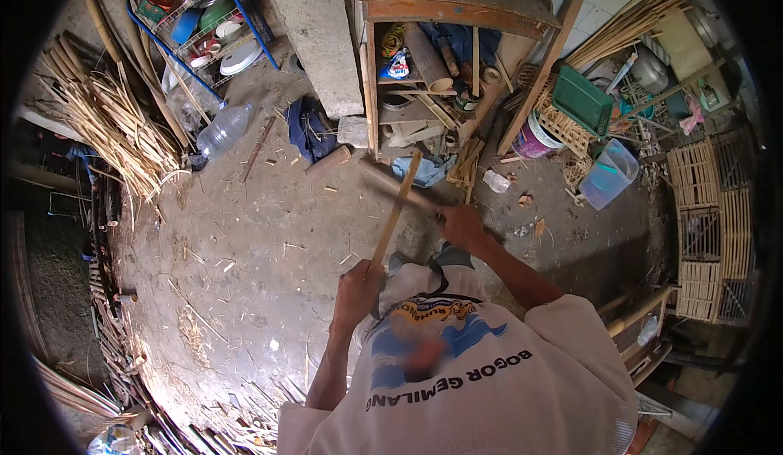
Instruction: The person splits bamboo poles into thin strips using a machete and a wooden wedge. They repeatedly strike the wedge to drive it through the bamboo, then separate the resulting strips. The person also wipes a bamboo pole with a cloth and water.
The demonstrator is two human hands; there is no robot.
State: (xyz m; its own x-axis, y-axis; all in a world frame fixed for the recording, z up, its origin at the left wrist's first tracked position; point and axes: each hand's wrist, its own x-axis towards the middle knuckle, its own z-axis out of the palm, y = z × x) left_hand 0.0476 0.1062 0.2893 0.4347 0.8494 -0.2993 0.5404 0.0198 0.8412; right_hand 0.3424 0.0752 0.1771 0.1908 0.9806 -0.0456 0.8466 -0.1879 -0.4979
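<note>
My left hand (357, 293) is closed round the lower end of a flat bamboo strip (395, 210), which slants up and away in front of me. In my right hand (462, 228) is a long, flat, blade-like tool (391, 184), its handle inside my fist. The tool points to the far left and is smeared by motion, so its exact kind is unclear. It crosses the strip near the strip's upper part; whether the two touch I cannot tell.
Bamboo scraps litter the concrete floor (245, 243). At the left lean a bundle of bamboo strips (122, 121) and a plastic bottle (224, 131). Ahead are a dark blue cloth (310, 129) and a wooden cabinet (457, 11). A clear tub (609, 175) and green basket (582, 100) stand right.
</note>
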